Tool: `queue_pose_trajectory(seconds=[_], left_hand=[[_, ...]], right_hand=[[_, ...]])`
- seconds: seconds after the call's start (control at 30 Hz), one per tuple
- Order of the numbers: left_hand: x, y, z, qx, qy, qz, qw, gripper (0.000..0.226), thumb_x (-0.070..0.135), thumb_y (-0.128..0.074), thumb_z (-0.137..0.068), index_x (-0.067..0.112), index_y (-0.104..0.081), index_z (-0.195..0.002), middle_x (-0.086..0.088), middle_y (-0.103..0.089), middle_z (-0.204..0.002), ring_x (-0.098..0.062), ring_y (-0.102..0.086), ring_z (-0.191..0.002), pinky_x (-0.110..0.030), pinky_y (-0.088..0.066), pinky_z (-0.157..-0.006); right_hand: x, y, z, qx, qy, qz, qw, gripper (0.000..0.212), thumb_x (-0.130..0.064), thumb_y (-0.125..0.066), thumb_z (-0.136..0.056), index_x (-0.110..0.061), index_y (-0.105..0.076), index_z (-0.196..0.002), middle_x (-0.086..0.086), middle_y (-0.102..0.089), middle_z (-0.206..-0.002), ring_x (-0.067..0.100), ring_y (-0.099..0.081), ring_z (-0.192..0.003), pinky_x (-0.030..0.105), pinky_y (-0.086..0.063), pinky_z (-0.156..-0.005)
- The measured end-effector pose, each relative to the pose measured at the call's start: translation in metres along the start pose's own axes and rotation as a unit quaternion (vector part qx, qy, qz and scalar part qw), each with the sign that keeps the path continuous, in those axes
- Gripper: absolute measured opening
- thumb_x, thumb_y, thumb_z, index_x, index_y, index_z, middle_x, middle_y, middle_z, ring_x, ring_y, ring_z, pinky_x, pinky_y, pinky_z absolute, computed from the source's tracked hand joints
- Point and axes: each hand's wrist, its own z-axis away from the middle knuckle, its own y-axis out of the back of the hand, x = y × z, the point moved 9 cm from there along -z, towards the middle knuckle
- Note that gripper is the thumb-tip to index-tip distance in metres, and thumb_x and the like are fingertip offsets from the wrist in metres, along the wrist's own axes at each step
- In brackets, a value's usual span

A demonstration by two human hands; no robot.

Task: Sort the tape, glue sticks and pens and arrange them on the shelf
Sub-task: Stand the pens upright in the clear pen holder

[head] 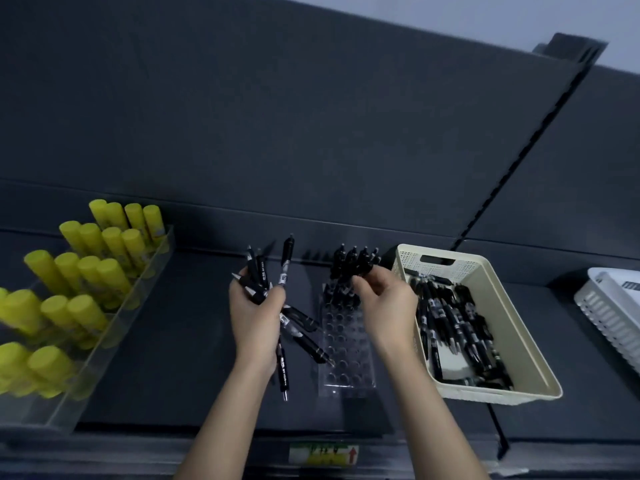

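On the shelf (173, 341), a bundle of black pens (265, 282) is gripped by the left hand (254, 317), long axes fanned upward. Just to its right, the clear rack (346, 351) is reached by the right hand (384, 306), whose curled fingers (358, 282) touch the standing pens (353, 259); whether one is pinched cannot be told.

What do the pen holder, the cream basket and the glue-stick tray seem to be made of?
Pen holder: clear glossy plastic, probably acrylic; see-through, glints around its holes.
Cream basket: matte moulded plastic; perforated walls, cut-out handle.
Glue-stick tray: clear rigid plastic; glue sticks show through its wall.
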Motion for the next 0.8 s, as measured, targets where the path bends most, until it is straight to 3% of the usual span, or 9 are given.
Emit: queue_pose_trajectory(seconds=[0.13, 0.27, 0.37, 0.5, 0.7, 0.8], left_hand=[[-0.009, -0.002, -0.008, -0.003, 0.026, 0.025, 0.999, 0.032, 0.003, -0.060, -0.079, 0.021, -0.056, -0.105, 0.002, -0.062, -0.090, -0.014, -0.060, -0.080, -0.033, -0.049, -0.077], [-0.016, -0.005, -0.006, -0.007, 0.051, 0.042, 0.998, 0.030, 0.000, -0.060, -0.081, 0.014, -0.056, -0.107, -0.002, -0.061, -0.091, -0.019, -0.058, -0.084, -0.038, -0.048, -0.080], [-0.018, 0.000, -0.008, -0.013, 0.066, 0.041, 0.997, 0.027, 0.002, -0.060, -0.082, 0.015, -0.056, -0.104, -0.005, -0.061, -0.093, -0.022, -0.059, -0.086, -0.041, -0.049, -0.082], [-0.020, 0.003, -0.012, -0.034, 0.081, 0.041, 0.995, 0.023, 0.005, -0.061, -0.082, 0.016, -0.057, -0.100, -0.005, -0.061, -0.088, -0.022, -0.059, -0.081, -0.042, -0.049, -0.077], [-0.022, -0.001, -0.010, -0.066, 0.085, 0.040, 0.993, 0.020, 0.008, -0.063, -0.081, 0.020, -0.059, -0.096, 0.000, -0.059, -0.080, -0.019, -0.056, -0.075, -0.040, -0.046, -0.071], [-0.022, -0.001, -0.009, -0.065, 0.078, 0.031, 0.994, 0.025, 0.008, -0.063, -0.081, 0.020, -0.059, -0.103, -0.002, -0.061, -0.087, -0.019, -0.059, -0.081, -0.041, -0.049, -0.079]], right_hand=[[0.000, -0.014, 0.004, -0.019, 0.007, 0.056, 0.998, 0.008, -0.016, -0.067, -0.087, -0.011, -0.069, -0.081, -0.002, -0.068, -0.073, 0.014, -0.064, -0.069, 0.023, -0.051, -0.064], [0.006, -0.026, 0.003, -0.045, 0.000, 0.103, 0.994, 0.018, -0.016, -0.065, -0.088, -0.004, -0.061, -0.074, 0.007, -0.065, -0.066, 0.021, -0.054, -0.055, 0.017, -0.040, -0.050], [0.006, -0.034, 0.003, -0.065, 0.003, 0.132, 0.989, 0.019, -0.017, -0.061, -0.090, -0.004, -0.060, -0.077, 0.007, -0.062, -0.066, 0.019, -0.051, -0.053, 0.030, -0.044, -0.056], [0.002, -0.040, 0.000, -0.082, 0.011, 0.147, 0.986, 0.018, -0.017, -0.057, -0.092, -0.005, -0.059, -0.080, 0.008, -0.062, -0.069, 0.023, -0.055, -0.058, 0.037, -0.049, -0.058], [0.003, -0.040, 0.003, -0.075, 0.007, 0.160, 0.984, 0.020, -0.020, -0.056, -0.091, -0.006, -0.056, -0.077, 0.007, -0.060, -0.065, 0.025, -0.057, -0.058, 0.035, -0.049, -0.055], [0.008, -0.038, 0.003, -0.074, -0.012, 0.135, 0.988, 0.017, -0.021, -0.059, -0.091, -0.007, -0.060, -0.081, 0.006, -0.065, -0.071, 0.022, -0.061, -0.063, 0.037, -0.053, -0.061]])
